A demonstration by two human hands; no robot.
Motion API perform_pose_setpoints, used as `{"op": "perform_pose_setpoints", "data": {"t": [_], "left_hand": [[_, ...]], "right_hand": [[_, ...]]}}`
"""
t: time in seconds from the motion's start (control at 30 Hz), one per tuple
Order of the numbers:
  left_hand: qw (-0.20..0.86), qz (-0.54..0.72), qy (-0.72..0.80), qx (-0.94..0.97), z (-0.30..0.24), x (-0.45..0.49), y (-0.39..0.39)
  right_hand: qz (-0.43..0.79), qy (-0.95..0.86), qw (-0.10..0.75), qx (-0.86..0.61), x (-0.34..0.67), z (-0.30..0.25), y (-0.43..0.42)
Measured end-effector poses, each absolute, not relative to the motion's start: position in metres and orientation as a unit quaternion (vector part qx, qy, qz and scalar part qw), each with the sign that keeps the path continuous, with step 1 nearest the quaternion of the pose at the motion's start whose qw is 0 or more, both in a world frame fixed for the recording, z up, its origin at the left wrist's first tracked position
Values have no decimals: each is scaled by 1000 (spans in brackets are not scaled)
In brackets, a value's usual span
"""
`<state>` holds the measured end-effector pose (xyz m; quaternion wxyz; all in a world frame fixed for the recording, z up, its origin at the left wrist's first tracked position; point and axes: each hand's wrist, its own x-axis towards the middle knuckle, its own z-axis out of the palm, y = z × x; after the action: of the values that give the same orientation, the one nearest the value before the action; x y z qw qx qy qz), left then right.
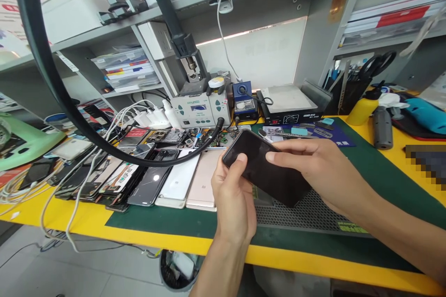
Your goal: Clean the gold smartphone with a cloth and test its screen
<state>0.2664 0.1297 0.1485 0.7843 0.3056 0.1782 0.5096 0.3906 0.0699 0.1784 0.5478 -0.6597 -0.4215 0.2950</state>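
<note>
A black smartphone [278, 174] is held tilted above the workbench, its dark glossy face toward me. My left hand [232, 195] is closed round its left end, with the thumb flat on the face. At the upper right edge, my right hand [324, 171] pinches the phone, thumb on the face and fingers behind. Below the phone lies a dark mat with a honeycomb pattern [299, 216]. To the left of my left hand are a pale gold phone [202, 185], a white phone [179, 178] and a dark grey phone [148, 185].
A hot-air station [202, 109] with a thick black hose [66, 102] arching across the left stands behind. Beside it is a black heating plate unit [292, 106]. A yellow bottle [364, 106] stands right. White cables [81, 195] hang over the left edge; a bin [179, 269] sits below.
</note>
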Motion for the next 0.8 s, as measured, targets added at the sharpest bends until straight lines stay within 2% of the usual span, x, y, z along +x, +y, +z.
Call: {"op": "perform_pose_setpoints", "data": {"t": [0.27,0.5,0.8], "left_hand": [[780,521,206,280,149,266,134],[801,514,111,286,155,267,127],[806,519,143,245,154,268,131]], "right_hand": [[276,-422,546,-669,381,180,68],[322,-320,644,-616,380,177,70],[324,-331,648,-605,370,171,68]]}}
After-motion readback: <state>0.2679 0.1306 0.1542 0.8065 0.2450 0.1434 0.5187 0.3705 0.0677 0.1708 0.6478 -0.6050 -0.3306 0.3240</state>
